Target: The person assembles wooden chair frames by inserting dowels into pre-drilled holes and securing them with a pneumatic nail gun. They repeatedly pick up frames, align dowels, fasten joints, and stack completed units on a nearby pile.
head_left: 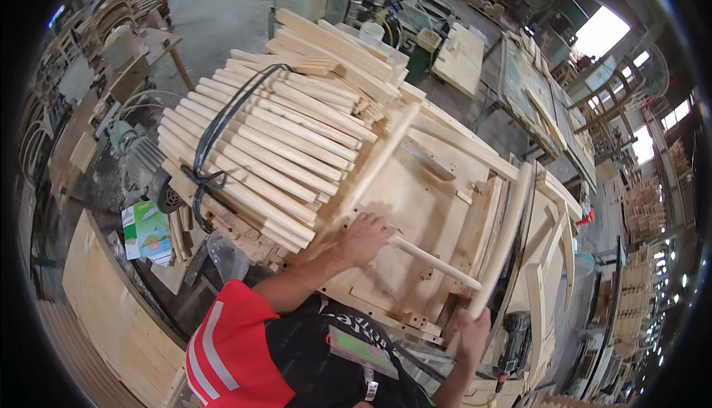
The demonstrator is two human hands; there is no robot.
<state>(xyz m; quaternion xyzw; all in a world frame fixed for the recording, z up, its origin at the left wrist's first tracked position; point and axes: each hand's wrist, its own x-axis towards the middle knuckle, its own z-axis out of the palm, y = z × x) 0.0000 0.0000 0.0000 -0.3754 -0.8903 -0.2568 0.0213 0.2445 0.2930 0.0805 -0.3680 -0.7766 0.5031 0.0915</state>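
Right hand (471, 334) wraps the post (506, 234), seemingly steadying the frame (463, 141), flat over the board (404, 196). Left hand (366, 239) at the rung (437, 262), grip unclear! Black strap (222, 120) there, presumably keeping those sticks (285, 137) bundled. White tub (371, 33) beyond; contents? Can't tell.

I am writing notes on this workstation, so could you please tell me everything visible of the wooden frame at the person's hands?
The wooden frame looks pale and unpainted. Two long, rounded rails are bridged at the far end by a curved crosspiece; nearer the person, a thin rod meets the right rail. It lies over a pale wooden board. The right hand grips the right rail's near end; the left hand covers the rod's left end, hiding any joint.
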